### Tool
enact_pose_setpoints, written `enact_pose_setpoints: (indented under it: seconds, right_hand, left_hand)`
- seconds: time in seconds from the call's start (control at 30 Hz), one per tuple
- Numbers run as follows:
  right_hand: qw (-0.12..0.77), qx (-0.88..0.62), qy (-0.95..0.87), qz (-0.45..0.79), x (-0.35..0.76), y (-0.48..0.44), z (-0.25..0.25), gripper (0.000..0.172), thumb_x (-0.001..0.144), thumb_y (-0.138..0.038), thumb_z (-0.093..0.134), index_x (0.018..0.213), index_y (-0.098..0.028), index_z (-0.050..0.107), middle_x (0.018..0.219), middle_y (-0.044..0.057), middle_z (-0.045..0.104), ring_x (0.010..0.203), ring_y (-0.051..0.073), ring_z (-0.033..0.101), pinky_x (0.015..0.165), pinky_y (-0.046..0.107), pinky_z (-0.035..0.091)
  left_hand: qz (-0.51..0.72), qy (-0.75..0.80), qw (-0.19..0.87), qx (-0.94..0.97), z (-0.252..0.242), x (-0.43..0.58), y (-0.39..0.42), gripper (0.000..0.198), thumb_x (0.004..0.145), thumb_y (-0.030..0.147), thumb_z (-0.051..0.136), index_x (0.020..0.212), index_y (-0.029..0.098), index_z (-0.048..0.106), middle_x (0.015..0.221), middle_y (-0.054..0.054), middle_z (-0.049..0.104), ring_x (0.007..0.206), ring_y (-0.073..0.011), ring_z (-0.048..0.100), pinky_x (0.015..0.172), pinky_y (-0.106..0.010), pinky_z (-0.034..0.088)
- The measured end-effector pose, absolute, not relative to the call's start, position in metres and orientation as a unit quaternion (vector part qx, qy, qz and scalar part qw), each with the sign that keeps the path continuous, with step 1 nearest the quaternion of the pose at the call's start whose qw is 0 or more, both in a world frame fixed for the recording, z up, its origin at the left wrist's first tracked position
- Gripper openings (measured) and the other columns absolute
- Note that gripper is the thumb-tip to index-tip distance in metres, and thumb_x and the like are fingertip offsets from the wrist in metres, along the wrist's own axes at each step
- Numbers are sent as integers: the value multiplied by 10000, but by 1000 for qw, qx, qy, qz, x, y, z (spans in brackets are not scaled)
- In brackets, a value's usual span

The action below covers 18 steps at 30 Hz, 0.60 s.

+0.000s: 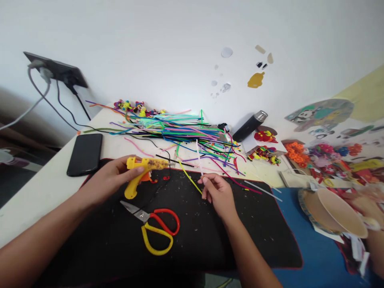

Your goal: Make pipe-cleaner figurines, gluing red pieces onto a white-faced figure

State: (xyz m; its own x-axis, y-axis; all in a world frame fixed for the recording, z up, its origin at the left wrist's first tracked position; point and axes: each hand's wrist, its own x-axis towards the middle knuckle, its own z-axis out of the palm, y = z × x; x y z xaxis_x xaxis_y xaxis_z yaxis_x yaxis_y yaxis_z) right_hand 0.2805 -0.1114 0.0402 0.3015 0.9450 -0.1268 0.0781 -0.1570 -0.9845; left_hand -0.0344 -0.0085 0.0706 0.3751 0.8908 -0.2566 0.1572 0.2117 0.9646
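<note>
My left hand [124, 172] grips a yellow hot glue gun [139, 168], its nozzle pointing right and its lower handle hanging free. In my right hand [214, 190], thumb and fingers pinch the lower end of a pale, straight glue stick [199, 158], which points away from me. A yellow pipe cleaner [189, 176] runs from near the nozzle to my right fingers; I cannot tell whether they hold it too. Below the gun, scissors [146, 216] with one red and one yellow handle lie partly spread on the black mat [204, 240].
Many coloured pipe cleaners [186, 130] lie in a heap along the wall. A black phone [85, 154] is at left, a dark flask [250, 126] at back right. Loose pale sticks [262, 190] rest on the mat's right edge. Cords run from the wall socket [57, 70]. A bowl [342, 212] stands far right.
</note>
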Motion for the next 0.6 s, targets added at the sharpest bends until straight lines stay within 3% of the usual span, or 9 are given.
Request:
enact_pose_setpoints:
  seconds: [0.07,0.13,0.27,0.33,0.47,0.6]
  right_hand:
    - [466,-670,-479,323,298,-105,38,337,927,-530,732,948,-195,763,942,85,781,549,139,637,552,280,506]
    - [467,-691,-502,229,312,-101,33,364,915,-555,729,916,-192,767,1009,103,773,618,163,671,627,308,539]
    - [503,-719,-409,250,321,-107,20,503,899,-653,718,1022,-166,749,621,8,666,449,147,515,460,272,391]
    - [505,-721,-390,270,318,-114,17,537,876,-674,735,1011,-155,753,544,-18,608,426,140,473,428,259,337]
    - [535,-708,-370,276,311,-124,20,488,864,-635,763,976,-161,757,698,41,716,462,127,516,414,244,348]
    - [587,-688,-322,281,312,-125,27,487,818,-632,798,971,-175,732,946,110,797,459,106,520,374,227,318]
  left_hand:
    - [286,460,654,528,66,-32,-14,482,795,547,888,1076,176,763,990,-62,829,905,-260,738,768,-300,572]
    - [278,446,693,493,62,-28,-19,509,722,520,943,1076,188,787,1020,-82,834,955,-290,757,817,-339,597]
    - [241,429,749,444,57,-20,-30,478,623,466,996,977,192,829,1009,-123,837,895,-291,763,759,-346,621]
    - [226,437,767,411,56,-17,-34,453,606,433,1007,943,188,830,970,-119,831,824,-261,749,688,-312,614]
    - [277,462,791,288,56,-12,-41,370,608,370,1001,841,159,806,793,-80,768,684,-179,680,582,-224,571]
    - [346,441,809,177,58,-7,-43,275,737,354,888,891,142,805,744,-73,715,614,-144,607,490,-182,520]
